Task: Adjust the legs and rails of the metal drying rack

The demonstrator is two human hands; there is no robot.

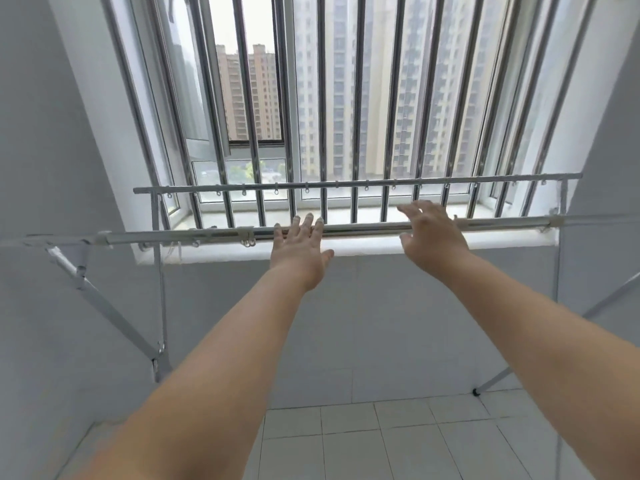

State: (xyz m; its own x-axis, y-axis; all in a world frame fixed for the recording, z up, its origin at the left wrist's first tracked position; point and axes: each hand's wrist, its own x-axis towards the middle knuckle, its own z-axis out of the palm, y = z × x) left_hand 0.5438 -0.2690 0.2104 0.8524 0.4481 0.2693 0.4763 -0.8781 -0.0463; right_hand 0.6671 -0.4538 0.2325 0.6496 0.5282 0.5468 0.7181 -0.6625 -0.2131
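So we've both hands spread flat, left hand (300, 244) & right hand (431, 233), over the near rail (363, 227), prob. to grab it evenly.

Soft daylight through the barred window, wide-angle view, mild blur.

Light comes from the window (346, 98) straight ahead, bright and hazy, so the sky between the towers washes out to near white and the sill (363, 249) glows pale. The walls (52, 168) and floor tiles (398, 445) read an even cool grey with only faint, diffuse shadows; the forearms are lit from the front and shade gently underneath. The near rail (381, 228) shows a thin bright sheen along its top. Wide-angle distortion splays the window bars (322, 98) outward and bends the side walls inward. Detail is soft overall, and the right hand (433, 233) is slightly smeared at its fingertips.
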